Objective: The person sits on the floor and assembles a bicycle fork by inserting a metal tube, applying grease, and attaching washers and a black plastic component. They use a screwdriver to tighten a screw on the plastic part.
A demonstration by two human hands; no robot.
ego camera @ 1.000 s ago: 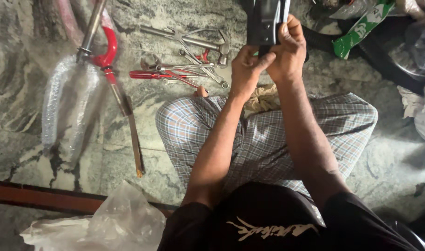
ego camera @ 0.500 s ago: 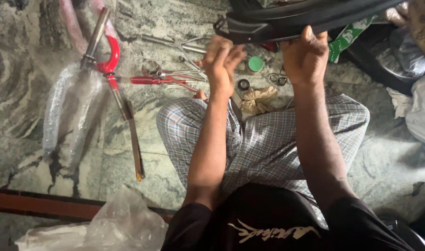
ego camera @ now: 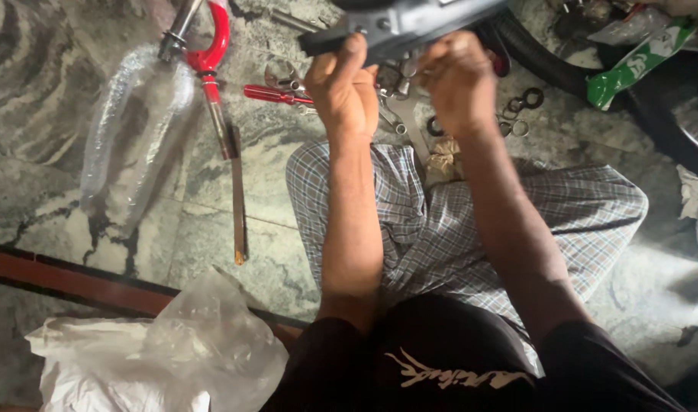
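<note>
Floor (ego camera: pixel 51 191): grey veined stone slabs, dark red strip (ego camera: pixel 74 278) along the near edge. Left of the left hand (ego camera: pixel 345 88): red-handled tool (ego camera: pixel 276 94), red bike fork (ego camera: pixel 211 69) lying flat (one leg in clear wrap). Right of the right hand (ego camera: pixel 456 84): loose washers (ego camera: pixel 524 103), green packet (ego camera: pixel 635 61). Crumpled clear plastic bag (ego camera: pixel 188 343) well below the left hand.

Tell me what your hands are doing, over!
Left hand and right hand both gripping the dark part, raised over the lap. Wrenches, washers and red pliers on the floor beneath. Nothing blocking.
</note>
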